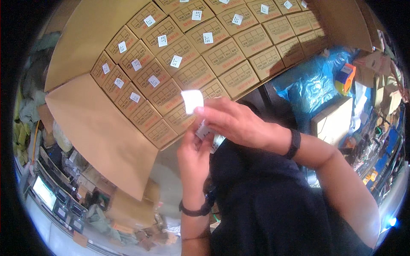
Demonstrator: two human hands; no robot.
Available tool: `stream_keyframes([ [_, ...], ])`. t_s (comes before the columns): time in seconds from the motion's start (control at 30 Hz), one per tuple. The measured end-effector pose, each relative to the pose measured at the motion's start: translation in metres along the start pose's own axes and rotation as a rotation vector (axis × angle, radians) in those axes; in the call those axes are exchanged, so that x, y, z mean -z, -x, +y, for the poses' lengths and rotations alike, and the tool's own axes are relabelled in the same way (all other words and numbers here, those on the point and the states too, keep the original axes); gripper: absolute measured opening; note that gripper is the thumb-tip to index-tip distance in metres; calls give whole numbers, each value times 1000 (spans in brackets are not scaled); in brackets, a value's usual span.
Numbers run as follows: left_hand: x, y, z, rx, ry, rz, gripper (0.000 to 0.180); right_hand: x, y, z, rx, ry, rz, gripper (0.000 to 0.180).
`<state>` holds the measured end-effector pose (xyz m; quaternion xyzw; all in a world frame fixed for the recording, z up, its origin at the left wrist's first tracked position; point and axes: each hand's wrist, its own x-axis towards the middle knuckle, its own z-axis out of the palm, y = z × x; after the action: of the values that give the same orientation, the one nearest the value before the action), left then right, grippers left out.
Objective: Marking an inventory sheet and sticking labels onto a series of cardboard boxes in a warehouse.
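My right hand (232,121) pinches a small white sticker label (192,100) by its lower edge and lifts it clear of a strip of labels. My left hand (194,155) grips that label strip (209,135) from below, just under the right hand. Both hands hover over the near edge of a large open cardboard carton (98,128) packed with rows of small brown boxes (222,55). Many of the small boxes carry a white label on top; the ones nearest my hands show none.
The carton's flaps (81,34) stand open at left and top. Blue plastic sheeting (311,83) and an orange-blue tape dispenser (345,77) lie at right, beside a brown box (333,119). Cluttered shelves and devices sit at the lower left.
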<state>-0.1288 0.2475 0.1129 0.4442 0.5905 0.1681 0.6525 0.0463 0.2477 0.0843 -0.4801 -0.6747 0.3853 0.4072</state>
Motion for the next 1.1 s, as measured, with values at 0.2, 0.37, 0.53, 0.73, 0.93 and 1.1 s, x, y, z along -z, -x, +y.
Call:
stream_keyframes([
  [0.2, -7, -5, -4, -72, 128, 5, 38, 6, 9, 5, 28, -19, -8, 78],
  [0.37, -11, -14, 2, -77, -20, -16, 34, 8, 10, 9, -110, -55, 59, 72],
  [0.53, -15, -13, -2, -83, -16, -11, 37, 10, 22, 23, -142, -51, -125, 58],
  [0.73, -17, -18, -5, 11, 220, -34, 38, 19, 22, 23, -130, -37, 124, 65],
  [0.93, 2, -16, -29, 49, 198, 262, 38, 36, 3, 162, -565, 45, 498, 77],
  [1.1, -11, -6, -13, 18, 286, 291, 41, 40, -1, 194, -395, 722, 316, 80],
])
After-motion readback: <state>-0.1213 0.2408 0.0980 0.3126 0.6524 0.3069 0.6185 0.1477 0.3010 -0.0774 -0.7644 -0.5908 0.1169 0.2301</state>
